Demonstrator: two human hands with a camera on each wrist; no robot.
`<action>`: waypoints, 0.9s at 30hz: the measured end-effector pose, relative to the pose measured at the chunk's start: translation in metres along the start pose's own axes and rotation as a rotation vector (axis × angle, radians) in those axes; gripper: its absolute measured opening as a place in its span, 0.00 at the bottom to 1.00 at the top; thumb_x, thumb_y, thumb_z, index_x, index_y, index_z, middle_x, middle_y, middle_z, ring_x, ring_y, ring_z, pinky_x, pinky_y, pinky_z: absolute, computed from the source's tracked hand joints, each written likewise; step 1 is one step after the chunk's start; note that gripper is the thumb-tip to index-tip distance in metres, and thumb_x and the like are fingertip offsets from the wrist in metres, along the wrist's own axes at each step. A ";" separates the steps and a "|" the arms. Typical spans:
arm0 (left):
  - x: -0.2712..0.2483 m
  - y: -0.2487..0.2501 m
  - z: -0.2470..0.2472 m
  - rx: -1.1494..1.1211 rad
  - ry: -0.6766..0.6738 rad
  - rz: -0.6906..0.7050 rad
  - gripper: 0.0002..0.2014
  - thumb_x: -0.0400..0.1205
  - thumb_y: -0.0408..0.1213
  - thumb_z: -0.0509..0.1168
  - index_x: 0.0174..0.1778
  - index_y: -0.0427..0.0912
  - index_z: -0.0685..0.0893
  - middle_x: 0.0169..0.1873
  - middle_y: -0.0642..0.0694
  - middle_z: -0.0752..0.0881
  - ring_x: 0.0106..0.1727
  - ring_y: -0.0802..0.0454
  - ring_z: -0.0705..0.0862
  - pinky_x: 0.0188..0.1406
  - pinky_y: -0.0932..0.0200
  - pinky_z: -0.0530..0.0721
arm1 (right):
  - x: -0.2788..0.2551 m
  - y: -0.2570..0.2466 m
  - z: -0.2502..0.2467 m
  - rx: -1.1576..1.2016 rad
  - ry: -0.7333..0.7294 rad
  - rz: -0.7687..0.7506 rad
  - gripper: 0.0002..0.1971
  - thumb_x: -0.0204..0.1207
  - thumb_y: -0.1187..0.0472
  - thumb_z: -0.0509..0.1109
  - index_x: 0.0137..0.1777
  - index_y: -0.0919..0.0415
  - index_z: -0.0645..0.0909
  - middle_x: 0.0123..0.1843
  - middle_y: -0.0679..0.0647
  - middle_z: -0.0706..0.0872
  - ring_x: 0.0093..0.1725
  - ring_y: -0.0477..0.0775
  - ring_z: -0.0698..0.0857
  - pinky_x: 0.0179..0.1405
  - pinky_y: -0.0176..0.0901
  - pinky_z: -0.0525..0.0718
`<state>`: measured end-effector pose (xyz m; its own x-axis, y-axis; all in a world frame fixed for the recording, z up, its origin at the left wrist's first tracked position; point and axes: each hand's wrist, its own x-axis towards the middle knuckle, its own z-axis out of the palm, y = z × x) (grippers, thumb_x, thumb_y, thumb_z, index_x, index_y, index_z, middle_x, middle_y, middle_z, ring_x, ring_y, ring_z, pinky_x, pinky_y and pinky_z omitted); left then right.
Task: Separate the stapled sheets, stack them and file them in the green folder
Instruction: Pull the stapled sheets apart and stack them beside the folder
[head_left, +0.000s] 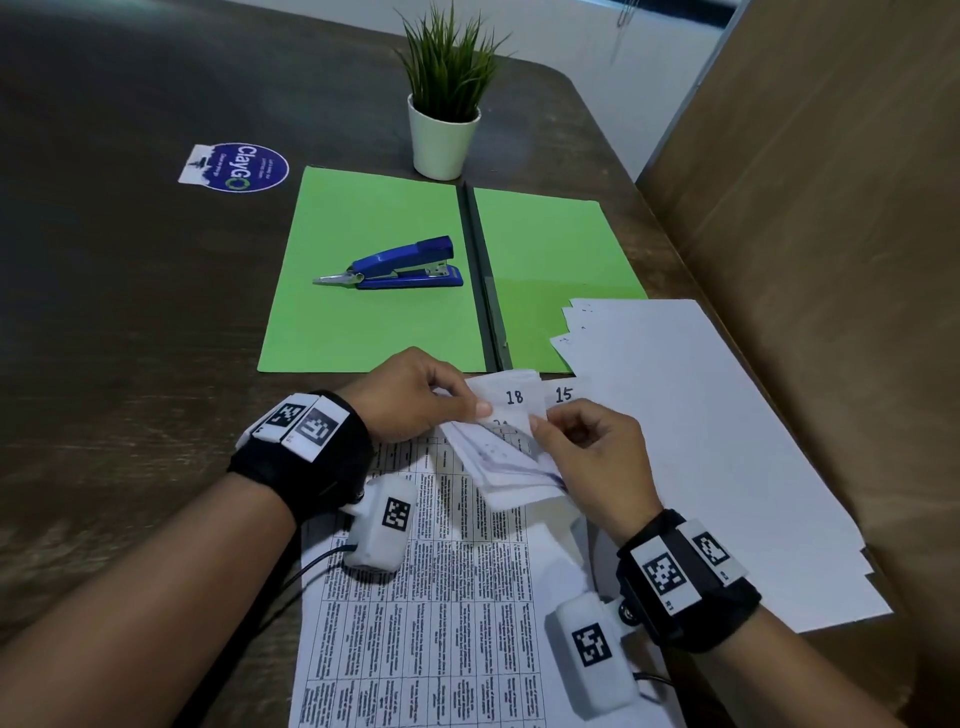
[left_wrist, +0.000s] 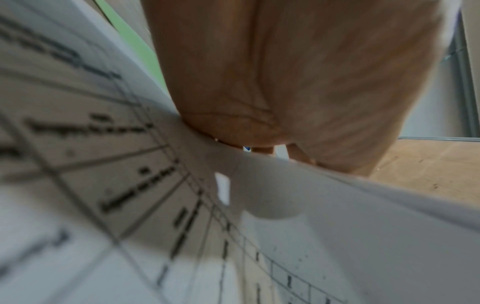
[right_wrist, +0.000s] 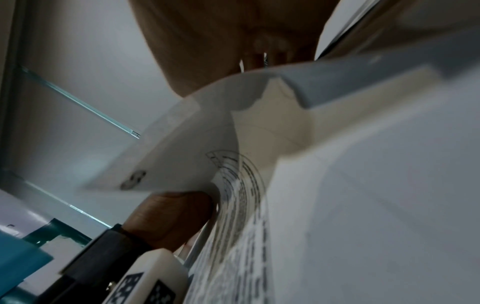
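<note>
A stapled bundle of white sheets (head_left: 501, 457) with printed tables lies at the table's near edge, its top corner folded back and showing a handwritten 18. My left hand (head_left: 415, 397) pinches that folded corner from the left. My right hand (head_left: 582, 441) pinches it from the right. A sheet marked 15 (head_left: 563, 395) shows just behind. The green folder (head_left: 374, 270) lies open beyond the hands, with a blue stapler (head_left: 400, 265) on its left half. Both wrist views show only blurred paper (left_wrist: 337, 226) (right_wrist: 363, 185) close under the palms.
A pile of loose white sheets (head_left: 691, 426) lies to the right, overlapping the folder's right half (head_left: 550, 244). A potted plant (head_left: 444, 119) stands behind the folder. A round sticker (head_left: 244, 167) is on the dark table at the left. A brown partition (head_left: 831, 208) rises on the right.
</note>
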<state>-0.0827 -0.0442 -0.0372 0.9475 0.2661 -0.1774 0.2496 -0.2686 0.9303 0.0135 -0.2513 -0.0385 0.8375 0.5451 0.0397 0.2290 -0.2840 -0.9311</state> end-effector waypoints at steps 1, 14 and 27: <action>0.000 0.000 0.001 0.011 0.005 -0.004 0.22 0.67 0.68 0.73 0.35 0.52 0.95 0.41 0.37 0.91 0.38 0.44 0.85 0.48 0.52 0.84 | 0.000 0.000 0.000 -0.028 -0.001 -0.002 0.09 0.74 0.61 0.79 0.34 0.62 0.88 0.28 0.49 0.86 0.28 0.42 0.80 0.33 0.35 0.79; 0.000 0.002 0.005 -0.107 0.074 0.055 0.12 0.75 0.31 0.79 0.47 0.53 0.90 0.46 0.52 0.91 0.44 0.59 0.88 0.52 0.55 0.89 | -0.001 0.005 -0.001 -0.229 -0.092 -0.122 0.11 0.81 0.64 0.71 0.36 0.59 0.84 0.36 0.47 0.84 0.31 0.41 0.78 0.34 0.34 0.78; 0.000 0.003 0.007 -0.020 0.067 -0.041 0.05 0.79 0.44 0.75 0.41 0.50 0.95 0.38 0.54 0.94 0.40 0.59 0.87 0.53 0.50 0.87 | -0.003 0.001 -0.001 -0.083 -0.047 -0.060 0.05 0.79 0.61 0.75 0.43 0.54 0.90 0.34 0.41 0.88 0.31 0.39 0.82 0.32 0.31 0.79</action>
<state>-0.0804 -0.0516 -0.0365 0.9210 0.3379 -0.1939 0.2831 -0.2382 0.9290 0.0123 -0.2541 -0.0388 0.7971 0.5991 0.0759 0.3202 -0.3127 -0.8943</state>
